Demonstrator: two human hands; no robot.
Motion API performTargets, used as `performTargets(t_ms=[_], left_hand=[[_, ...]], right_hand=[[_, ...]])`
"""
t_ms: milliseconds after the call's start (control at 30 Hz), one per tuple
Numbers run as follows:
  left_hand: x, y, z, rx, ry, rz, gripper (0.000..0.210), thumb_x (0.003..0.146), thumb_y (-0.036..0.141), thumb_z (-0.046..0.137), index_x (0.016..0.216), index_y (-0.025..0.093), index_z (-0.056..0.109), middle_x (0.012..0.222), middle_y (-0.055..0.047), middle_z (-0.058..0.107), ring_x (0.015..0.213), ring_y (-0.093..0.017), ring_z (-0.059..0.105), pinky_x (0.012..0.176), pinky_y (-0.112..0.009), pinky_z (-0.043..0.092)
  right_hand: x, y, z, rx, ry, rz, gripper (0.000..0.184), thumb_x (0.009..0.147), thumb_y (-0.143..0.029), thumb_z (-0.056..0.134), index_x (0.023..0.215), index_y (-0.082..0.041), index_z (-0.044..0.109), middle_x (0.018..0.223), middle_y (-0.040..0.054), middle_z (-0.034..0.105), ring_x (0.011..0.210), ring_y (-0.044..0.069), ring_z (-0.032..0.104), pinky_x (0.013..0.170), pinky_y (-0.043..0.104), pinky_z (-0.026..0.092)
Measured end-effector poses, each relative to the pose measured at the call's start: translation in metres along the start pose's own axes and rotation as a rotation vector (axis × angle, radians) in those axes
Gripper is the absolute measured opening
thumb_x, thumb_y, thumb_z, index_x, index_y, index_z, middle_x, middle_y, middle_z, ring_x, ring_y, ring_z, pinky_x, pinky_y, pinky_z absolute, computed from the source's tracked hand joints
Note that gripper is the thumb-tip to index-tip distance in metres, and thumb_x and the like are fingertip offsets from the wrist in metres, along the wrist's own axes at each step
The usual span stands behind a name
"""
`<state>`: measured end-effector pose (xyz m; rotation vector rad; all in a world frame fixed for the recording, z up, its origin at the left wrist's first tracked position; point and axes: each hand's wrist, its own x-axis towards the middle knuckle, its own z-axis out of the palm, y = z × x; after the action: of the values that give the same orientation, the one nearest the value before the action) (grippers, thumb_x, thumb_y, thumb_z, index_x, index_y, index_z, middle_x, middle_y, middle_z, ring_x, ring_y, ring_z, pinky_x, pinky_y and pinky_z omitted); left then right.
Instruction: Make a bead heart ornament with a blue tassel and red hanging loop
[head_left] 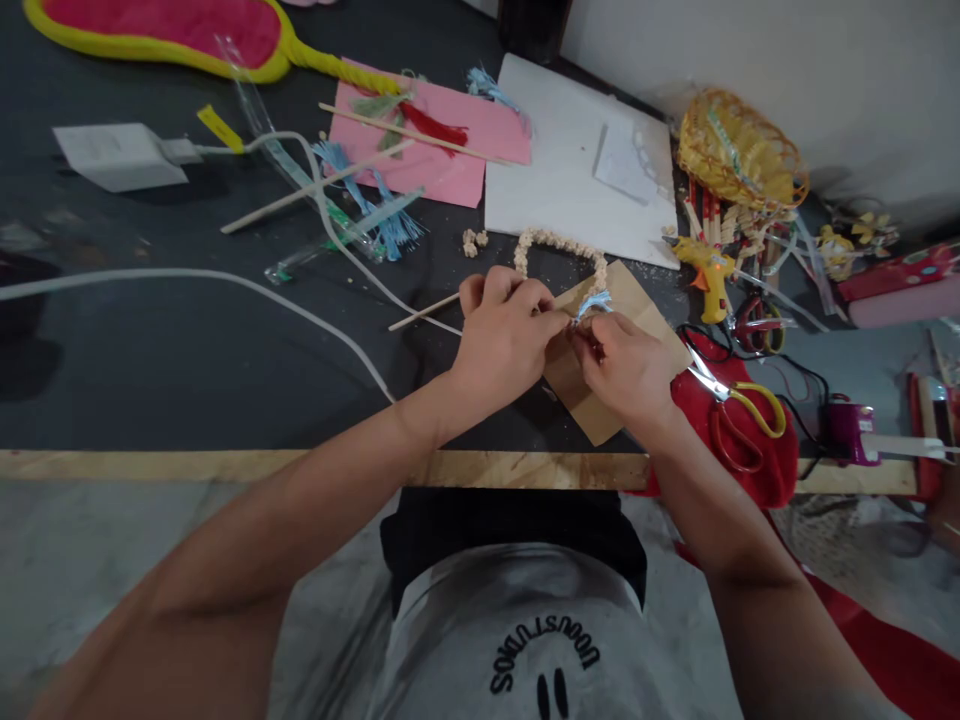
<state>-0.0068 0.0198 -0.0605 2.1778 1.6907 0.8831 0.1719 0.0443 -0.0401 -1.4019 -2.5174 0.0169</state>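
Observation:
My left hand (506, 325) and my right hand (628, 362) meet over a square of brown card (596, 408), fingertips pinched close together. Between them a small light-blue tassel (596, 302) sticks up, its top end hidden by the fingers. A string of pale beige beads (562, 240) arches just beyond the hands, one end running down towards the tassel. Whether the two are joined is hidden. Beside my left hand lies a thin wooden stick (424, 312), and a few loose beads (474, 241) rest behind it.
Scissors (739, 395) lie on red cloth (776, 470) at the right, near a yellow glue gun (705, 272) and a yellow basket (739, 150). Behind are a white board (517, 130), pink paper (457, 180) and blue tassels (394, 225). A white cable (300, 305) crosses the left side.

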Motion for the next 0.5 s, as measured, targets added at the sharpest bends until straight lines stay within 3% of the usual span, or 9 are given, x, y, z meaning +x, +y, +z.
performTargets(t_ms=[500], left_hand=[[0.0, -0.007, 0.011, 0.05, 0.082, 0.037, 0.027, 0.093, 0.018, 0.05, 0.094, 0.03, 0.075, 0.102, -0.005, 0.065, 0.108, -0.029, 0.044, 0.091, -0.052, 0.034]], right_hand=[[-0.002, 0.005, 0.002, 0.093, -0.023, 0.016, 0.026, 0.098, -0.031, 0.044, 0.092, -0.017, 0.065, 0.089, 0.0095, 0.071, 0.074, 0.019, 0.061, 0.062, 0.03, 0.036]])
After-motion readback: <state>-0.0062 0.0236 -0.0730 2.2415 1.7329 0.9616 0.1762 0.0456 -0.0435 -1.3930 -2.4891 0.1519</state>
